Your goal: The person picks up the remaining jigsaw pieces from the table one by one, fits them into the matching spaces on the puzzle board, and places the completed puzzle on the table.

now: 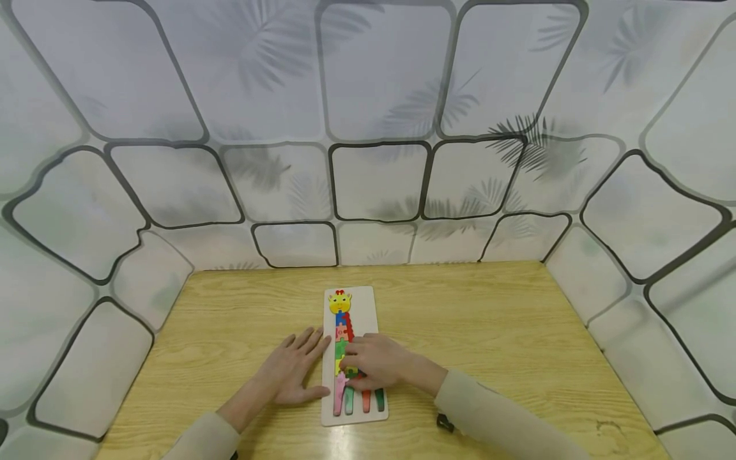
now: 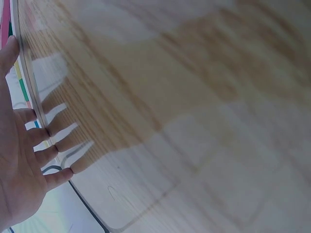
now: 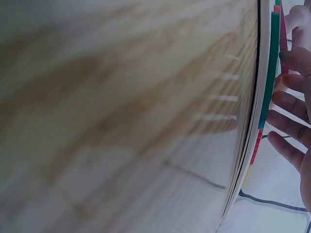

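Note:
A giraffe puzzle board with a pale base lies upright before me on the table. Its yellow giraffe head is at the far end, above colored neck pieces. My left hand is spread flat beside the board, with index finger and thumb at its left edge. My right hand reaches over the giraffe's body and covers part of it. Thumb and index finger pinch a pink puzzle piece, raised above the board in the right wrist view. The pink leg shows at the lower left of the puzzle.
Green, red and dark green legs line the near end of the board. The wooden table extends around it, backed by a patterned white wall. A small black object sits by the right sleeve.

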{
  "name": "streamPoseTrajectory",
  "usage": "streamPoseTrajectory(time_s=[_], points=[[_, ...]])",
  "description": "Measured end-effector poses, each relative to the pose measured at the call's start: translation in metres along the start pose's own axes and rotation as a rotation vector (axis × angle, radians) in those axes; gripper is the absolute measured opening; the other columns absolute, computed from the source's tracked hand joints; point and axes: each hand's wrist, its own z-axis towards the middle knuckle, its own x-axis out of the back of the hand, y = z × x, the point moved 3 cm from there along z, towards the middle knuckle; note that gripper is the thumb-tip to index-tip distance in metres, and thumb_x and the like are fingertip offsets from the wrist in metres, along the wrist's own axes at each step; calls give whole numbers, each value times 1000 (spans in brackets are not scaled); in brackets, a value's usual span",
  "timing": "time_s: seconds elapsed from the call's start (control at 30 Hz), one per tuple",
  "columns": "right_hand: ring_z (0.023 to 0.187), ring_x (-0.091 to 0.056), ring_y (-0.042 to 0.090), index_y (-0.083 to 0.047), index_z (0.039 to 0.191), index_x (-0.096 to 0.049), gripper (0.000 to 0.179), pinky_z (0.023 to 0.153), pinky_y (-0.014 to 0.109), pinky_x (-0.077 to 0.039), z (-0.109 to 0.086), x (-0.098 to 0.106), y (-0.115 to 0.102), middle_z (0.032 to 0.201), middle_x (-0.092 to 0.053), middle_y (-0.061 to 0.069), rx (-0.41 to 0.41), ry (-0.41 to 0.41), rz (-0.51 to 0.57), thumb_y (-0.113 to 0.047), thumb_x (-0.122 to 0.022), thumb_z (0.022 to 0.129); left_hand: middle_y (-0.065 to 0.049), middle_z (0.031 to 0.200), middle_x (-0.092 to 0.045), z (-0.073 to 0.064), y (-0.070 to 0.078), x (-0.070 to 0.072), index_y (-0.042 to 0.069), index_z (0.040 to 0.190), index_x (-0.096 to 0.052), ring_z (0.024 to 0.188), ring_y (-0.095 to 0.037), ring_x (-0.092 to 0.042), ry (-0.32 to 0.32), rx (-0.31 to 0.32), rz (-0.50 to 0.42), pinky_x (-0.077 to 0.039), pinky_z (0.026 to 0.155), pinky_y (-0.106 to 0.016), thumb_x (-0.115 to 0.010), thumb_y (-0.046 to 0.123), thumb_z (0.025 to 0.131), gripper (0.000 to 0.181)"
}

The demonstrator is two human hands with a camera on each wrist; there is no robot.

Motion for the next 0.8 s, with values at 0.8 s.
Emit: streamPoseTrajectory(time_s=[0.8], points=[[95,-59,3,-33,121,-75,31,86,22,-54,5,-1,0,108,-67,-13,-20,-51,39,-53,-60,104,-19,170,-37,0,0,-1,10,165,-36,156,-42,-40,-7,5,-3,-41,121,-63,-50,81,92,103]])
